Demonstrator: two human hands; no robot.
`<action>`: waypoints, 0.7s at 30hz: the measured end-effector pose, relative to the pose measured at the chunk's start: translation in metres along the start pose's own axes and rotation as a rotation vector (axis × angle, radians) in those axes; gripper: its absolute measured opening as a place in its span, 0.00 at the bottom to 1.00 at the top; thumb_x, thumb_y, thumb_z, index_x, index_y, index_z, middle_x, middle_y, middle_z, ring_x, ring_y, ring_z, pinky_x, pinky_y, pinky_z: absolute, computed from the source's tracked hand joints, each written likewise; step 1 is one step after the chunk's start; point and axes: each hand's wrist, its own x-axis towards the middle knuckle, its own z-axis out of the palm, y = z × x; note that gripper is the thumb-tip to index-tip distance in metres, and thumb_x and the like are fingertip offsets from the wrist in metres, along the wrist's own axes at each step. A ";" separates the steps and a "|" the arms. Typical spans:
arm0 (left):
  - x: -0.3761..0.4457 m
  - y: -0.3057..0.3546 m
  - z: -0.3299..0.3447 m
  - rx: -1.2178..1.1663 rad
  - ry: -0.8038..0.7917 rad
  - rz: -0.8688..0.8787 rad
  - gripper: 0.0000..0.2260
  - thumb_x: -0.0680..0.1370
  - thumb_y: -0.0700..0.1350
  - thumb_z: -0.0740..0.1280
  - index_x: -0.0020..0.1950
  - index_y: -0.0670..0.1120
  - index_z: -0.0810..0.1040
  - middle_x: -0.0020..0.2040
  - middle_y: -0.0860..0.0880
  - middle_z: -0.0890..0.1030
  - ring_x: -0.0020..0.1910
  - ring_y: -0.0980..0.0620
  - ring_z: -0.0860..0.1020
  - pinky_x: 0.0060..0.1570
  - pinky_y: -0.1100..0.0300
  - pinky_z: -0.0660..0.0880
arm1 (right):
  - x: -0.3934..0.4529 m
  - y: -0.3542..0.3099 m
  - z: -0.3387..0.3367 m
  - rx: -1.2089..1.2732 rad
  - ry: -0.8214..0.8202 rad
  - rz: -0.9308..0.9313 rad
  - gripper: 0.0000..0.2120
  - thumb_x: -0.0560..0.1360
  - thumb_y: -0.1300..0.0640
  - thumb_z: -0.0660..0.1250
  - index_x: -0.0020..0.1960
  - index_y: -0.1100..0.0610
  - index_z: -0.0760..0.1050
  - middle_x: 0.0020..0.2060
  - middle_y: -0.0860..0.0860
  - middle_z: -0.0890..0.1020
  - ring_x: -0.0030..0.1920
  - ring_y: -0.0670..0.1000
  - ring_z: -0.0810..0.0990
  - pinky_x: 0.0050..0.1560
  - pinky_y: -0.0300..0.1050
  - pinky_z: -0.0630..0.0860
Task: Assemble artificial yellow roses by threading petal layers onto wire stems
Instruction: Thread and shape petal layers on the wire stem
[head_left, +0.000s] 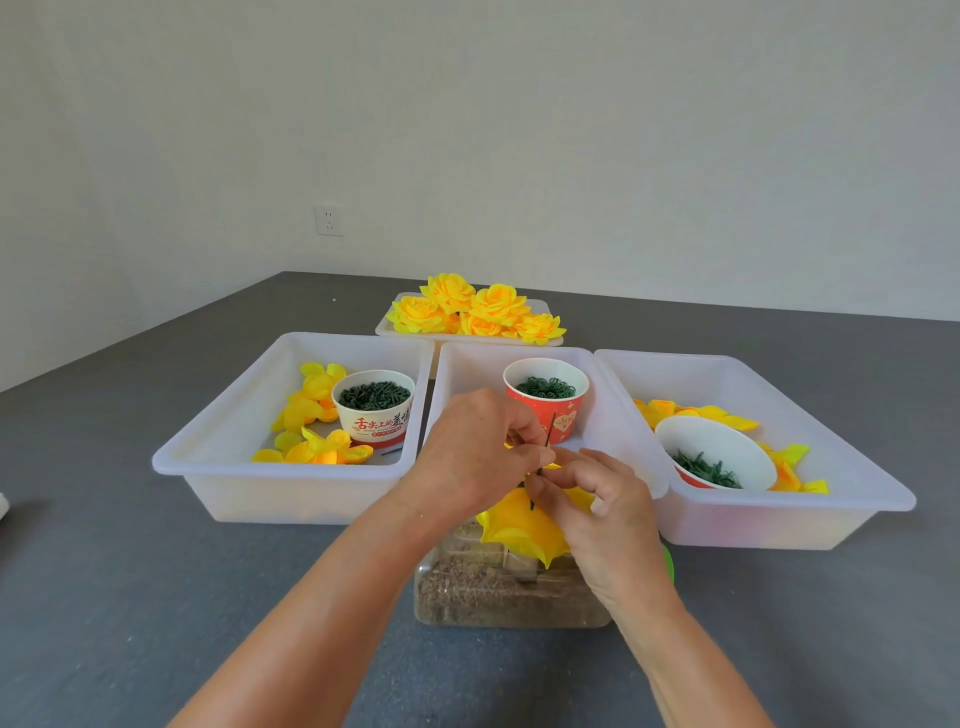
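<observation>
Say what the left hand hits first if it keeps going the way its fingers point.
The left hand points right, toward the right hand. Its fingers pinch the stem, and the right hand's fingertips are right there, so it would meet those first. Depth between the two hands is unclear.

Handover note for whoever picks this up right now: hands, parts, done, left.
Left hand pinches the wire stem. Right hand grips the yellow petal layer on that stem, over the clear sand-filled box.
Parts: loose petals and a cup of green pieces in the left tray; red cup in the middle tray; bowl and petals in the right tray.
Done: finished roses in the far tray.
Left: finish this rose.
</observation>
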 end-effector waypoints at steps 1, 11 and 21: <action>0.000 0.000 0.000 -0.002 0.003 0.005 0.03 0.71 0.45 0.72 0.38 0.48 0.82 0.34 0.58 0.77 0.35 0.65 0.74 0.34 0.76 0.67 | -0.001 0.001 0.000 -0.022 0.001 -0.001 0.03 0.68 0.53 0.74 0.37 0.47 0.82 0.52 0.49 0.80 0.58 0.46 0.73 0.59 0.47 0.71; -0.002 -0.003 0.004 -0.003 0.040 0.032 0.03 0.71 0.45 0.72 0.38 0.47 0.82 0.36 0.56 0.80 0.37 0.62 0.76 0.37 0.75 0.68 | -0.003 0.007 0.002 -0.116 0.038 -0.085 0.09 0.69 0.52 0.73 0.35 0.40 0.77 0.50 0.32 0.71 0.57 0.30 0.66 0.51 0.18 0.59; -0.005 -0.001 0.003 -0.041 0.044 -0.002 0.02 0.71 0.44 0.72 0.38 0.49 0.83 0.33 0.58 0.79 0.34 0.63 0.75 0.37 0.74 0.69 | 0.006 -0.008 -0.005 -0.015 -0.010 -0.081 0.05 0.65 0.56 0.77 0.36 0.48 0.83 0.45 0.46 0.83 0.52 0.49 0.79 0.55 0.53 0.75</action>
